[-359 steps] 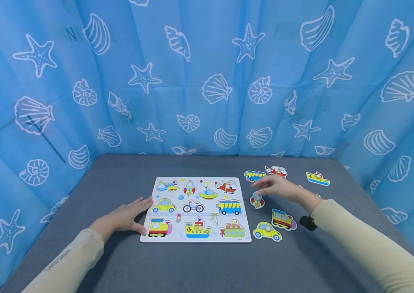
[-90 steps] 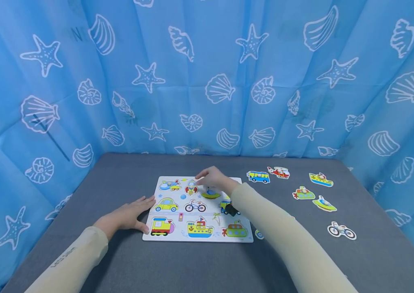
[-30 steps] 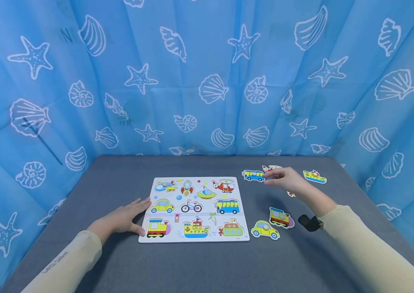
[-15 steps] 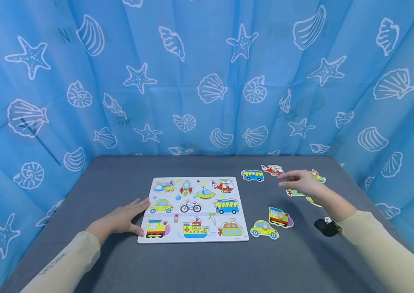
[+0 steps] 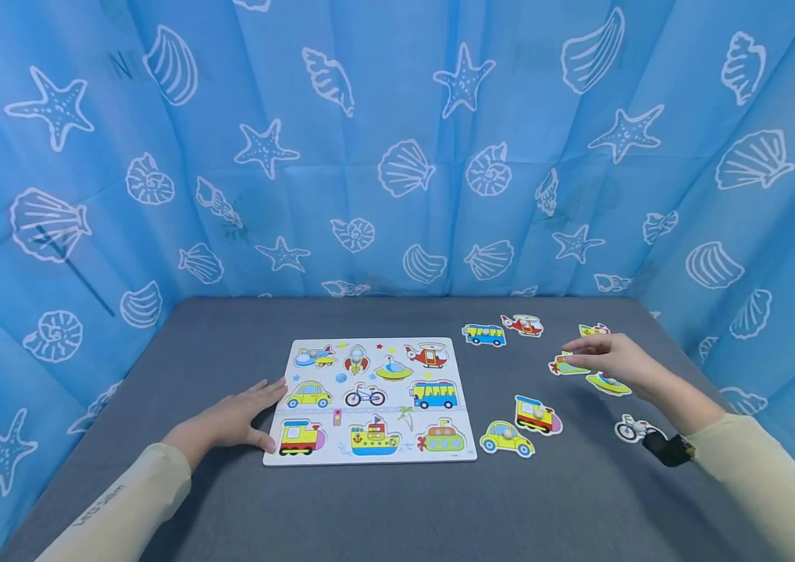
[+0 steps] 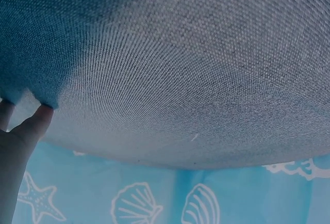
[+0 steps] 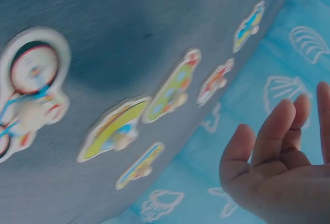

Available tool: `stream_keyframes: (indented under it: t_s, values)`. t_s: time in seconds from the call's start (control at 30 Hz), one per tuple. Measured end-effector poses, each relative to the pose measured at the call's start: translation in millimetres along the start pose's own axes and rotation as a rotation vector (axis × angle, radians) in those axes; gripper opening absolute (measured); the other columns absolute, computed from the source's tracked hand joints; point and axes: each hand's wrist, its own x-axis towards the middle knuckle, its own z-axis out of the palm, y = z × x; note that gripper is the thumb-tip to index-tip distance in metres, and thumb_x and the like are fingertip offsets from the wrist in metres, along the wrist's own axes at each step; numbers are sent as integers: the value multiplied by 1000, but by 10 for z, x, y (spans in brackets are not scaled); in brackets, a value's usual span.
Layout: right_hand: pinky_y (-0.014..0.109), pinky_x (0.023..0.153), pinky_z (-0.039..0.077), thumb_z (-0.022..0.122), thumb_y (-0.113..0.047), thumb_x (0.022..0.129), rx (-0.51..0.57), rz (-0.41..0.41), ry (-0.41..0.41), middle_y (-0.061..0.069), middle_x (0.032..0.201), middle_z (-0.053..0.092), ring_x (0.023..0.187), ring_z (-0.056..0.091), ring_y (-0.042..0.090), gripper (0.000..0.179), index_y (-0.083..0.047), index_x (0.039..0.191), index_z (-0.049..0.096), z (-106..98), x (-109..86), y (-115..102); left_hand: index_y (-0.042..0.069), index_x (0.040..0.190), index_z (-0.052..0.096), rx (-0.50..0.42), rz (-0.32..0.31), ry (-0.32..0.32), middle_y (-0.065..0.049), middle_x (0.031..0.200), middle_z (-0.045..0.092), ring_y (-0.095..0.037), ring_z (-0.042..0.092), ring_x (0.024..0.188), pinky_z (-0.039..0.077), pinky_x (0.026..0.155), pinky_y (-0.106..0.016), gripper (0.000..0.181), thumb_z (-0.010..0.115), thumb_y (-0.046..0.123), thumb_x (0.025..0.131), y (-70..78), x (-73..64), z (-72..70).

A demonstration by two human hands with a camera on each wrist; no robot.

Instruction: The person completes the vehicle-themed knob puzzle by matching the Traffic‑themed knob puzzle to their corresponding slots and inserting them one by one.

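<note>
In the head view my left hand [image 5: 236, 417] rests at the left edge of a white wooden puzzle board [image 5: 397, 459], fingers spread and thumb near the lower corner. A knobbed rocket piece [image 5: 356, 362] and airplane piece [image 5: 315, 357] lie in their spots in the board's top row. My right hand [image 5: 622, 363] hovers over the loose pieces, its fingers loosely bent near the submarine piece [image 5: 570, 368], which they partly cover. In the right wrist view that hand [image 7: 278, 172] appears with nothing in its fingers. Beside it lie the flying saucer piece [image 5: 608, 385] and the half-hidden boat piece [image 5: 590, 330].
Other loose pieces lie right of the board: a bus [image 5: 485, 336], a helicopter [image 5: 522, 325], a train [image 5: 538, 415], a car [image 5: 507, 439] and a bicycle [image 5: 632, 428]. Blue curtains [image 5: 369, 195] hang behind the grey table [image 5: 369, 515].
The rocket piece, on the table at first, now lies in the board. My right hand has left the board and moved right, past the bus and helicopter, to the submarine. The left hand stays.
</note>
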Motion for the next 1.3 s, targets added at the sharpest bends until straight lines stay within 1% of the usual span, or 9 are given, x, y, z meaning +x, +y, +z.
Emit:
stream_keyframes:
  t_s: [0.13,0.33,0.4,0.53,0.73,0.87,0.97,1.1,1.3]
  values:
    - [47,79,50,61,-25,97,11,7,-7,20,114,58,103,55,34,50,12,130,52,-45,-35,114,4,153,25,4,-1,7,-19,158,22,-45,16,143,20,103,-70,112,78,57,69,14,-11,-7]
    - [34,67,46,63,-20,96,30,6,5,13,104,57,87,50,23,49,13,130,51,-90,-82,228,4,153,26,-3,-8,10,-19,158,23,-45,17,143,21,104,-70,112,79,56,69,41,-26,-17]
    - [33,63,44,64,-20,96,46,15,4,9,97,55,82,47,23,50,14,131,50,-101,-92,258,4,153,26,-4,-10,10,-19,158,23,-45,17,143,20,104,-70,111,79,56,69,44,-27,-19]
    - [32,62,43,63,-20,96,55,36,-4,6,90,51,79,46,23,52,14,132,49,-129,-100,335,4,153,26,5,-7,16,-19,158,23,-45,17,143,21,104,-69,111,78,56,69,36,-22,-12]
    - [33,65,46,62,-18,96,47,39,-17,9,98,54,83,48,23,52,14,133,46,-186,-81,503,4,153,27,11,-12,20,-19,157,23,-45,18,142,21,104,-69,112,79,56,68,36,-16,-8]
    - [37,73,49,62,-20,97,37,57,-26,17,111,58,94,52,25,53,13,135,45,-218,-82,593,5,153,27,14,-10,15,-19,158,23,-45,17,143,21,104,-70,112,79,56,68,36,-10,-14]
    - [42,78,50,61,-22,97,26,73,-37,25,121,55,104,52,29,55,12,136,44,-243,-81,657,5,153,26,13,-7,12,-18,158,22,-45,17,143,21,104,-70,112,79,57,69,33,-9,-14]
    - [45,80,49,60,-24,98,13,98,-50,31,126,49,109,51,35,56,13,137,42,-282,-69,755,4,153,26,13,-8,11,-18,158,22,-45,17,143,20,104,-70,112,79,56,69,32,-10,-13]
    - [45,82,48,60,-27,98,24,149,-70,33,128,45,111,47,40,60,12,138,40,-331,-35,924,5,153,27,16,-11,15,-18,158,23,-45,16,143,20,104,-71,111,79,56,69,44,-18,-15]
